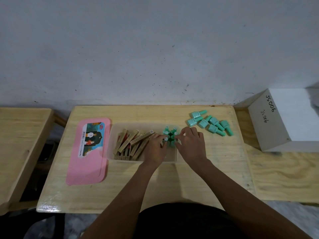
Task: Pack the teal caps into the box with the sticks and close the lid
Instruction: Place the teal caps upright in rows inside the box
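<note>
Pale scuffed wall behind a light wooden table [172,178]; a second wooden surface [20,135] sits off to the left, apart. Far right: white cardboard box w/ handwritten "JS006" [283,121]. Pink plastic lid w/ printed label [88,152] lies flat on the table, just left of the clear rectangular plastic box [110,152]. Inside the box, left part: heap of gold-coloured stick packets [133,144], leaning every which way. Right part: cluster of upright teal caps [170,135]. Left hand [155,149] & right hand [191,144] both reach in over the near rim, fingertips pinched on caps in the cluster. More loose teal caps [209,123] lie on their sides on the table, far right of the box, not touching it.
</note>
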Motion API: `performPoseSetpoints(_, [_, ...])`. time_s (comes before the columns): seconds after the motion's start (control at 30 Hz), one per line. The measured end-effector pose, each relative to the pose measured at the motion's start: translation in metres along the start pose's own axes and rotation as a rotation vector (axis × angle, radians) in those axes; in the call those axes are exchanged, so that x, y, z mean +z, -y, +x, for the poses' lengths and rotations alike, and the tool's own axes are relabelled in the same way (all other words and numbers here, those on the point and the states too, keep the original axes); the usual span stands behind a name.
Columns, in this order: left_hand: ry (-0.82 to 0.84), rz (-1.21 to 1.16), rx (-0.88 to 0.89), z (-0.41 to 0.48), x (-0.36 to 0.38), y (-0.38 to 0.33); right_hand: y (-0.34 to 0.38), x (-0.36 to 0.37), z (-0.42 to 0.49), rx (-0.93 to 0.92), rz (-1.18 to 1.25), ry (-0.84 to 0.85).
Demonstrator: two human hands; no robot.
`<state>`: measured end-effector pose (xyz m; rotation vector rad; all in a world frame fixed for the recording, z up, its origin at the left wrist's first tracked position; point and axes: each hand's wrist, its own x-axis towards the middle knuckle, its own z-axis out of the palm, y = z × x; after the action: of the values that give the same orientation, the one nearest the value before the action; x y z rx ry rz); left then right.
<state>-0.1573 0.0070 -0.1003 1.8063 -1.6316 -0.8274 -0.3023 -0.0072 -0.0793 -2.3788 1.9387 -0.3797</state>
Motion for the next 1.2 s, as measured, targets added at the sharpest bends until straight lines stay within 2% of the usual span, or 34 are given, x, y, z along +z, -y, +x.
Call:
performPoseSetpoints(0.57, [-0.095,0.032,-0.082,-0.002,0.010,-0.007,-0.008,-0.002,-0.001,0.021,0.100,0.042])
performPoseSetpoints(0.73, [-0.169,0.076,-0.107,-0.009,0.008,-0.010,-0.030,-0.018,-0.008,0.110,0.230,0.005])
performPoseSetpoints(0.87, [-0.272,0.168,-0.009,-0.012,0.008,-0.020,-0.075,-0.024,-0.019,0.317,0.329,0.052])
performPoseSetpoints(0.97, [-0.305,0.175,0.114,-0.007,0.011,-0.036,-0.113,-0.021,-0.024,0.434,0.326,0.166])
performPoseSetpoints(1.07, [-0.260,0.175,0.232,0.005,0.017,-0.054,-0.140,-0.019,-0.023,0.555,0.348,0.271])
performPoseSetpoints(1.2, [-0.185,0.222,0.310,0.033,0.033,-0.077,-0.158,-0.017,-0.015,0.595,0.345,0.309])
